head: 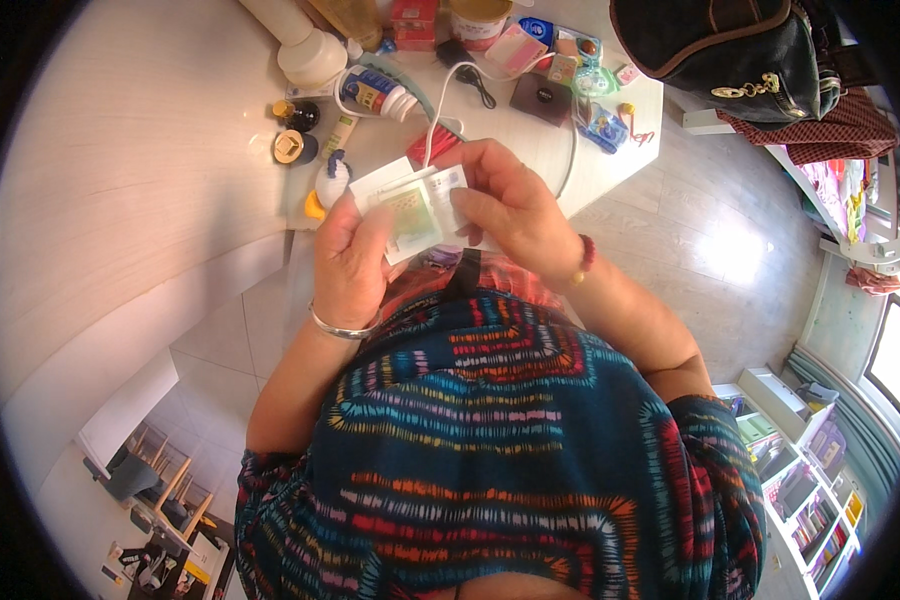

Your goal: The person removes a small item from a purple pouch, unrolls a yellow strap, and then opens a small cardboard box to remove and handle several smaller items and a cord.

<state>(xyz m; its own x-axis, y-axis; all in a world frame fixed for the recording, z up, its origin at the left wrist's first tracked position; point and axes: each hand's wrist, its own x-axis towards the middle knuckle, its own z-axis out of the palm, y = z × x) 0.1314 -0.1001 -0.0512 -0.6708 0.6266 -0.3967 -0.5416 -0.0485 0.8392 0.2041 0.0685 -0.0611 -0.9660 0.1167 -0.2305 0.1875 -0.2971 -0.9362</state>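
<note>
My left hand point(352, 262) grips a small stack of cards point(411, 217), its thumb pressed across the front one. That front card is white with a pale green and yellow picture, and it looks slightly blurred. Between the thumb and fingers of my right hand point(510, 195) is a white printed card point(448, 193), fanned out at the right side of the stack. Both hands are held up near the desk's front edge. A red item point(436, 142) on the desk lies behind them, partly hidden. Left of the cards sits a white duck-like figure point(334, 184) with a yellow part.
On the desk point(510, 150) are a white and blue bottle point(375, 94), a dark bottle point(297, 115), a gold-topped jar point(294, 147), a dark box point(541, 97) and a blue packet point(604, 129). A white cable point(436, 105) runs behind my hands. A black bag point(735, 60) stands at upper right.
</note>
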